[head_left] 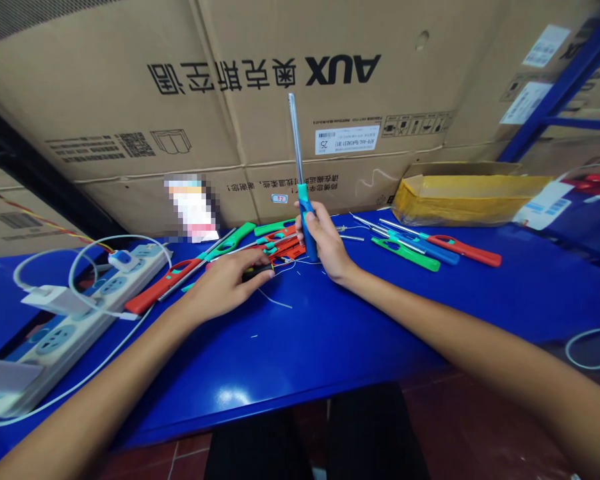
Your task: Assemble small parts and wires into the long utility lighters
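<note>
Nearly upright, a long-nosed lighter (299,175) points its metal shaft far, its handle wrapped by the closed fingers (316,223) of the right hand (326,243), while the left hand (223,287), nearer the left, pinches a small black part (257,271) above the blue table (300,360).

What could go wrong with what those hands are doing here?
The stick lighter stands upright in the right hand and might slip, striking the piled lighters. The small dark part pinched by the left hand could drop among the thin wires and get lost. Stray wire bits could also reach the power strip.
</note>
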`<state>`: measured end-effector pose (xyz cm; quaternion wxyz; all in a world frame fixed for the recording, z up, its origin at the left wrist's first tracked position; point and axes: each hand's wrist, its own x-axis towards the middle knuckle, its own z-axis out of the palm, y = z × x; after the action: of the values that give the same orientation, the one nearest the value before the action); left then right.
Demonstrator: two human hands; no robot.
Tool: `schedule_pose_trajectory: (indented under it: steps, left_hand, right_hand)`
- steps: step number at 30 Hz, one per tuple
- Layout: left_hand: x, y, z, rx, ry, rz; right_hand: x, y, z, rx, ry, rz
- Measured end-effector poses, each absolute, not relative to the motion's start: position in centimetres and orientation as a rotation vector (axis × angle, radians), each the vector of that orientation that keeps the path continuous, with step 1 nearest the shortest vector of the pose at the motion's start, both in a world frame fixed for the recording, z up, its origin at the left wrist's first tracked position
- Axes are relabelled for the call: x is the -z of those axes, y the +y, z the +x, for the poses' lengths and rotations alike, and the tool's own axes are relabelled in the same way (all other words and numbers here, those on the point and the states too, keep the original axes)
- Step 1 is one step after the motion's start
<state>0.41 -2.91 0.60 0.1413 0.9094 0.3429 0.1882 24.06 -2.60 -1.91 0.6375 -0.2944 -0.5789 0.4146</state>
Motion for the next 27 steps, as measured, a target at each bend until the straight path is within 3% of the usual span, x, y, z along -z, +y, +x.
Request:
schedule_pose_trajectory:
  steps: [27]
  left_hand:
    - [-0.53, -2.58, 0.34, -0.526, 0.975, 2.591]
  right_hand:
    - [1.99, -2.3, 24.04, -0.979, -1.295, -0.624]
